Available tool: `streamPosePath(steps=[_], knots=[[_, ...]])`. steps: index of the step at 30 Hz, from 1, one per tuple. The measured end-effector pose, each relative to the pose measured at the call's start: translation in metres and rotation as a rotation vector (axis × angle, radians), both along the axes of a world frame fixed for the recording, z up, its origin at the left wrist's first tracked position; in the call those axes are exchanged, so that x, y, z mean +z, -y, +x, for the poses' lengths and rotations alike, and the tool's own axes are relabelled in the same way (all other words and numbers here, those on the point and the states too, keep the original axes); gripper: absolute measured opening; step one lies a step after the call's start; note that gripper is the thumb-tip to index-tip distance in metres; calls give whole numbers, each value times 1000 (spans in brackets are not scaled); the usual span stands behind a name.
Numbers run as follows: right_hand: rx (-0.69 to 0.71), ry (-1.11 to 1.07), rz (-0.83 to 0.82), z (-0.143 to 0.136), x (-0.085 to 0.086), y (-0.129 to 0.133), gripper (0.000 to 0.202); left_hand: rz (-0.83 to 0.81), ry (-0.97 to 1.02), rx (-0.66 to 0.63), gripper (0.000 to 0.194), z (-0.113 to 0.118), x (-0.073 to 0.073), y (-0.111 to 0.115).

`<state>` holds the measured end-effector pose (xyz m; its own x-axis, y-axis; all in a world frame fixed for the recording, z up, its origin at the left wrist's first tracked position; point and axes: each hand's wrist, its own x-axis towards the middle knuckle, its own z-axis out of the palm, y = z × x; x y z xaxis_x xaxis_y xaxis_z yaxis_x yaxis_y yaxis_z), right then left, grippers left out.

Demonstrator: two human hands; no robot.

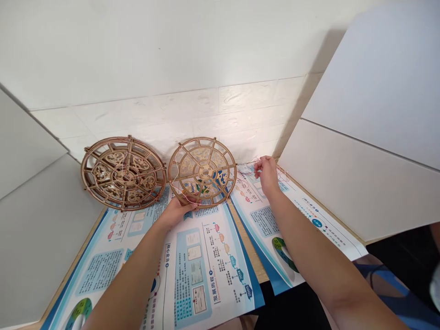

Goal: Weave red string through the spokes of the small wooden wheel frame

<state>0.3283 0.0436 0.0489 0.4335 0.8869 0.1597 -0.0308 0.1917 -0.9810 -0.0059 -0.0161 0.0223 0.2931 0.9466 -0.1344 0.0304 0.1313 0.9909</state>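
A round, spoked wooden wheel frame (206,172) with scrollwork cutouts stands tilted against the wall. My left hand (178,210) grips its lower rim from the front, fingers partly behind it. A thin pale wire (176,165) runs loosely down the wheel's left side. To the right, my right hand (266,173) is raised above the printed sheet with its fingers pinched together. Thin reddish strands (282,174) show around that hand; what sits between the fingertips is too small to make out. A clear plastic bag (244,168) lies just left of it.
A second, thicker stack of wooden wheels (124,174) leans against the white brick-pattern wall (192,105) at left. Printed posters (192,275) cover the wooden tabletop (252,245). White panels (357,169) enclose both sides. A person's dark clothing (405,256) shows at lower right.
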Motion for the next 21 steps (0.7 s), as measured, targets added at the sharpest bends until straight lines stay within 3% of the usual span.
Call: streamPosePath(steps=[2,6,8,10,12,15,18,21], knots=[[37,285,-60,8,-3,0,21,-9,-4,0,37,1,2,0],[384,860,-220,15,-6,8,33,-10,11,-5,40,1,1,0],[517,1022,-221,14,-6,12,25,-4,17,-15,40,0,-3,-1],[517,1050,-149,12,-6,12,12,3,22,-24,40,-2,-7,-3],[368,891,-24,13,-3,9,14,5,31,-26,40,-3,-11,-4],[182,270,124,18,3,3,23,-2,41,-14,41,-3,-11,-5],[235,-355,170,25,11,0,27,-9,41,-11,42,-1,-8,-3],[287,-594,146,26,19,4,23,-6,45,-17,43,0,-5,-2]])
